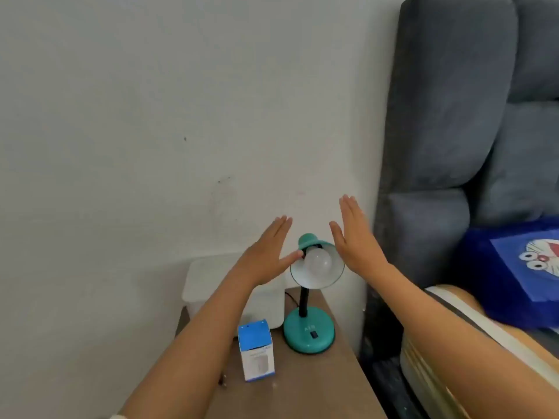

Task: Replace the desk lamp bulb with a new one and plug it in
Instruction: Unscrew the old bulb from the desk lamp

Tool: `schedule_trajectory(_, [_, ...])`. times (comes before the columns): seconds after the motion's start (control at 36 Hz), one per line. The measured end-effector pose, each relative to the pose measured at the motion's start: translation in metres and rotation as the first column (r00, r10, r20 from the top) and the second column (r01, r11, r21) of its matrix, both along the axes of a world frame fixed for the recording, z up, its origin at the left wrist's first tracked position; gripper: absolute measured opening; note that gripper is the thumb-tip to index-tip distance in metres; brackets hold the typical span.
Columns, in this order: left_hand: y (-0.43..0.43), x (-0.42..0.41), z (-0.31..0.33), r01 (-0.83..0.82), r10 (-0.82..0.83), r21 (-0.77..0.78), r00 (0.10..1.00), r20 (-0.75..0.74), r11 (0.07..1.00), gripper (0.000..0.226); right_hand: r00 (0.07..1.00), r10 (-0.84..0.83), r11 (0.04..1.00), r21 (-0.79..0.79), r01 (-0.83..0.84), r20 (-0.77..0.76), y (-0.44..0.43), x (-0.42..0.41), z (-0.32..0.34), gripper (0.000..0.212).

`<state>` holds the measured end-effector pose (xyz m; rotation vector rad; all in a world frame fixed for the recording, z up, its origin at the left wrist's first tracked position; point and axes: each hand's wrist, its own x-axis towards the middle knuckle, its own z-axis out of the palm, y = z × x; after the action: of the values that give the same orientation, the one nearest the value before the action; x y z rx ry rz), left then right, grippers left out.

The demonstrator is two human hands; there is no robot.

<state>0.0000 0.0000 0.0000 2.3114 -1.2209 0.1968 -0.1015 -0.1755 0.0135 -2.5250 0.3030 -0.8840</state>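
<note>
- Nearest to the camera, below the left forearm, a small blue and white box point(256, 349) stands upright on the brown table point(317, 385), well below the left hand.
- Just to the right of the box, the teal base point(309, 330) of the desk lamp point(313, 285) sits on the same table, under the gap between the two hands, and a black neck goes up from it.
- The left hand point(266, 255) is flat and open, fingers straight and together, holding nothing; its thumb tip is at the left edge of the lamp shade, and I cannot tell if it touches.
- Between the hands, the white bulb point(317, 261) sits inside the shade and faces the camera.
- The right hand point(355, 237) is also flat and empty, fingers together, just beside the right rim of the shade.
- Behind the left hand there is a white container point(211, 279); behind the right hand, a grey headboard point(447, 116).
</note>
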Motion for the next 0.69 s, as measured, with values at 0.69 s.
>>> schedule_trajectory(0.69, [-0.032,0.022,-0.07,0.223,-0.244,-0.174,0.963,-0.112,0.959,0.102,0.982,0.173,0.081,0.993,-0.09,0.075,0.016,0.024,-0.059,0.038])
